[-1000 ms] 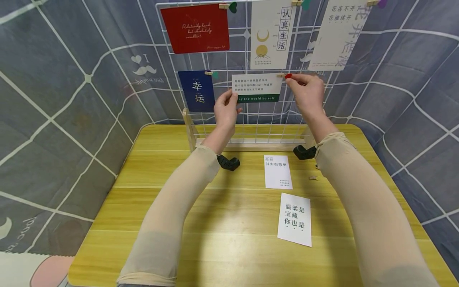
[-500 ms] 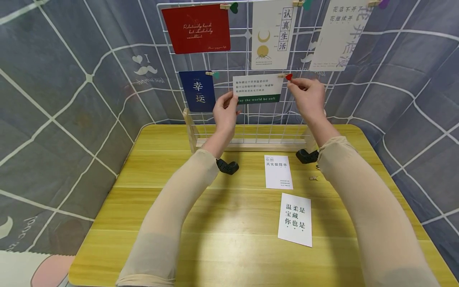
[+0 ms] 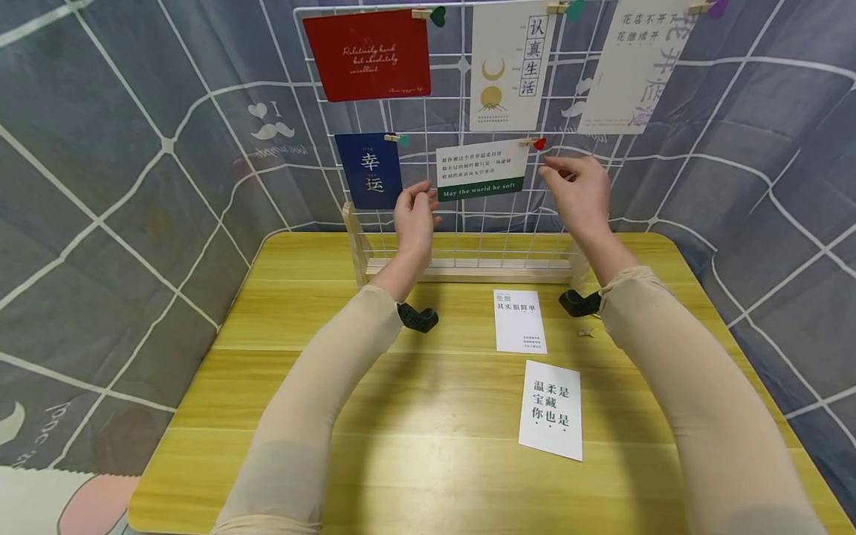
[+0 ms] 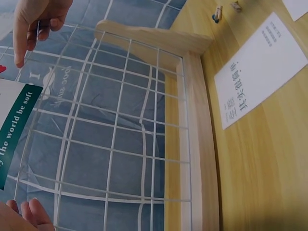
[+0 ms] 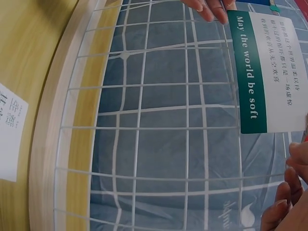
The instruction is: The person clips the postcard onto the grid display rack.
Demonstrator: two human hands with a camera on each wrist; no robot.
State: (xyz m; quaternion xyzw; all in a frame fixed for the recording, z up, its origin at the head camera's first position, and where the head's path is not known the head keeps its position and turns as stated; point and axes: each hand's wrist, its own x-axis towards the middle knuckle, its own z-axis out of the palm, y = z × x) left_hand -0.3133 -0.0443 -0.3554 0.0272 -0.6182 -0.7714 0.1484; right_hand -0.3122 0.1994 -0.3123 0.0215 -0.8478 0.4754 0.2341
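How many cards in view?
7. Rack, top row, left to right: red card, moon card, flower card. Lower row: blue card, green-white card. Table: far card, near card. Any stacked underneath wouldn't show.

In the upper centre of the frame I see a white card (image 3: pixel 483 168) with dark lettering and a green band along its bottom, a red heart (image 3: pixel 539 144) by its top right corner. Left of it, a navy card (image 3: pixel 369 171) carries white and gold characters. The sleeves (image 3: pixel 301 423) are beige, the tabletop (image 3: pixel 428 431) yellow wood grain, the curtain (image 3: pixel 127 200) grey-blue with white lines.
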